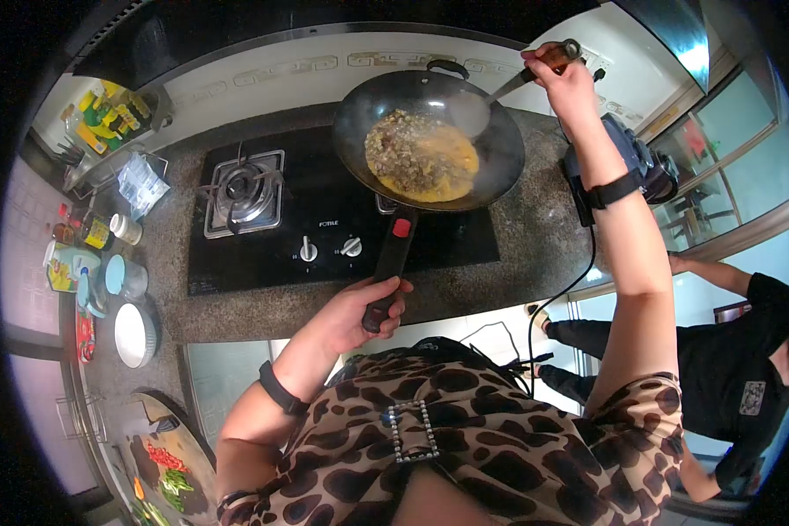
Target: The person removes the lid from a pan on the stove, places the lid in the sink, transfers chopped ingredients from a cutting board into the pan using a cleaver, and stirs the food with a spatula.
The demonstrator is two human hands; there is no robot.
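My left hand [358,312] is wrapped around the dark handle of a wok [491,180], which sits on the right side of the gas stove. Up at the right, my right hand [572,86] grips the brown handle of a spatula [510,86]. Its rounded metal blade is inside the wok, by the far right of the food, and steam blurs it. A yellow egg-like mixture with brown minced bits [421,158] lies in the wok, liquid at its edges.
An unused burner [241,188] is on the left of the black hob [272,272]. Bottles, a white bowl [134,336] and a cutting board [188,447] with chopped red and green pieces line the left counter. A dark appliance [622,158] stands right; another person [736,368] is beyond.
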